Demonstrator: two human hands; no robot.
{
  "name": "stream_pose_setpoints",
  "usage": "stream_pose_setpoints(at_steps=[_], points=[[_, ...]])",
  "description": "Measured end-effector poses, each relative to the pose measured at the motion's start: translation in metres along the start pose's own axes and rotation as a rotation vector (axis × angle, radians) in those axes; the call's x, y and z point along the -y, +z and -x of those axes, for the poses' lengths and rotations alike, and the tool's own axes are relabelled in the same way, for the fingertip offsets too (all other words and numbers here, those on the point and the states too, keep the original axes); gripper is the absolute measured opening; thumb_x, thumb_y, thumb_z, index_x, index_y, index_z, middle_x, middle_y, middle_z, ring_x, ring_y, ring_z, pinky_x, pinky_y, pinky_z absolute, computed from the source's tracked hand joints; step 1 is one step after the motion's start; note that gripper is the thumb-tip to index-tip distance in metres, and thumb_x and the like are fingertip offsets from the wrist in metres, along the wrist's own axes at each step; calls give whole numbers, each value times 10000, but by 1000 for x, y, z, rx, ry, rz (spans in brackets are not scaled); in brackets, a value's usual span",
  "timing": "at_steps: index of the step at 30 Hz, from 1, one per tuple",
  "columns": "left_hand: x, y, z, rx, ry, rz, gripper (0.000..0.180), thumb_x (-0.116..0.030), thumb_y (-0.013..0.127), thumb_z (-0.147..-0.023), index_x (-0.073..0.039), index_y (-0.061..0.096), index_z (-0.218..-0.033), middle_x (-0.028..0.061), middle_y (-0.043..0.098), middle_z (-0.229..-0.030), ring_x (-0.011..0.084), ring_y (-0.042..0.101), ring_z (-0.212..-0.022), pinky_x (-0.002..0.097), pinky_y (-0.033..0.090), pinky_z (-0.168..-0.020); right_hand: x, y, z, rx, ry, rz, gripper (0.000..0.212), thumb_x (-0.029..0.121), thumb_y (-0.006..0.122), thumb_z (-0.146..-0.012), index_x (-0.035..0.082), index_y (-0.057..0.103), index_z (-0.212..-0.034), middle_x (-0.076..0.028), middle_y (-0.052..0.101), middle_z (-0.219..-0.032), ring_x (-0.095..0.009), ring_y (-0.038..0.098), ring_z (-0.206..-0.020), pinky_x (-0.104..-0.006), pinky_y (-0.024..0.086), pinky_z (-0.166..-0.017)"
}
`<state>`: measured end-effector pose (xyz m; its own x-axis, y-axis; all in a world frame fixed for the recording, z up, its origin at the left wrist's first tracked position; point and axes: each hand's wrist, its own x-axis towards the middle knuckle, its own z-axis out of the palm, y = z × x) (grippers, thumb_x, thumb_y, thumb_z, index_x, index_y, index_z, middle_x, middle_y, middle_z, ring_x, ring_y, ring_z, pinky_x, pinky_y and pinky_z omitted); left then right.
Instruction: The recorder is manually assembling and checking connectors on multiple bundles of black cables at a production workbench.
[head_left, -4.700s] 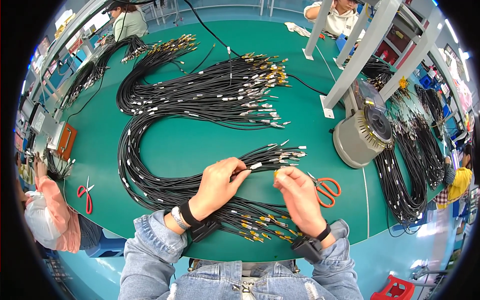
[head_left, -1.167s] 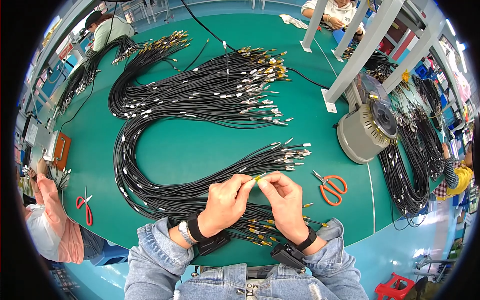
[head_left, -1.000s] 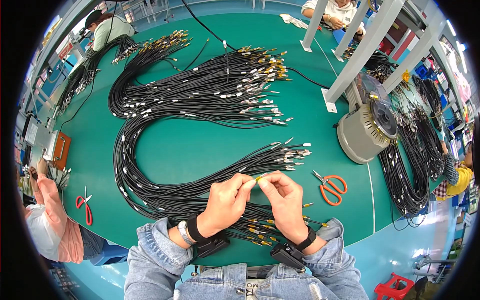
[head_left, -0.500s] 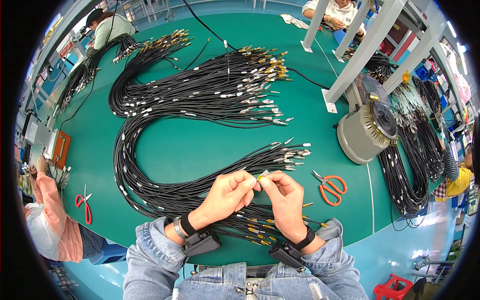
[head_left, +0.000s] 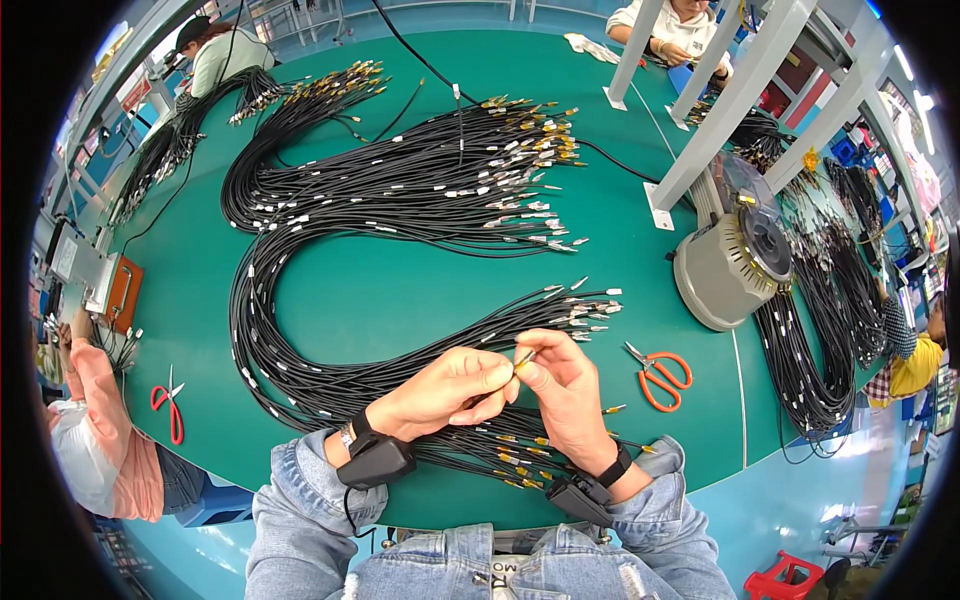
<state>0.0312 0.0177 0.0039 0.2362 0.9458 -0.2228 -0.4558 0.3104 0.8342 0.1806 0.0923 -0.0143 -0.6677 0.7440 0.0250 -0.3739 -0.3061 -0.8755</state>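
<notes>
Just in front of me, my left hand [head_left: 452, 388] and my right hand [head_left: 560, 400] meet fingertip to fingertip. Between them they pinch a small cable end [head_left: 525, 361], dark with a bit of yellow on it. The rest of that cable is hidden by my fingers. Below my hands runs a bundle of black cables [head_left: 470, 452] with yellow-marked ends. Beyond them, the curved cable bundle [head_left: 400, 365] ends in white labels and metal tips [head_left: 585, 312] close to my right hand.
Orange-handled scissors [head_left: 660, 380] lie to the right on the green table [head_left: 420, 290], with red-handled scissors [head_left: 172, 405] at the left. A grey round machine [head_left: 725, 270] stands by metal posts [head_left: 730, 100]. More black cables [head_left: 400, 190] lie farther back. Several people work around the table.
My left wrist has rolled and dropped slightly. My right fingers have shifted a little, and the cable end has turned, showing a dark, yellow-marked tip instead of a white piece.
</notes>
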Motion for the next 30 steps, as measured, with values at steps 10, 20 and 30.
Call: stream_pose_setpoints(at_steps=[10, 20, 30], points=[[1, -6, 5, 156, -88, 147, 361, -290, 444, -952, -13, 496, -727, -36, 399, -468, 26, 308, -360, 182, 207, -356, -3, -7, 1, 150, -160, 185, 90, 99, 617, -842, 10, 622, -857, -50, 558, -841, -117, 523, -761, -247, 427, -695], [-3, 9, -1, 23, -12, -185, 267, -230, 498, -922, -3, 545, -789, 4, 467, -521, 92, 428, -432, 223, 335, -423, 18, -15, -5, -6, -111, 159, 165, 140, 545, -895, -12, 609, -913, -51, 563, -825, -129, 513, -744, -258, 424, -713], [32, 12, -19, -269, 517, -1477, 140, -127, 649, -757, -27, 608, -846, 109, 594, -787, 294, 560, -763, 372, 456, -682, 152, -134, 0, -463, -368, 452, 158, 156, 564, -877, 8, 611, -903, -22, 577, -788, -107, 507, -715, -243, 407, -692]])
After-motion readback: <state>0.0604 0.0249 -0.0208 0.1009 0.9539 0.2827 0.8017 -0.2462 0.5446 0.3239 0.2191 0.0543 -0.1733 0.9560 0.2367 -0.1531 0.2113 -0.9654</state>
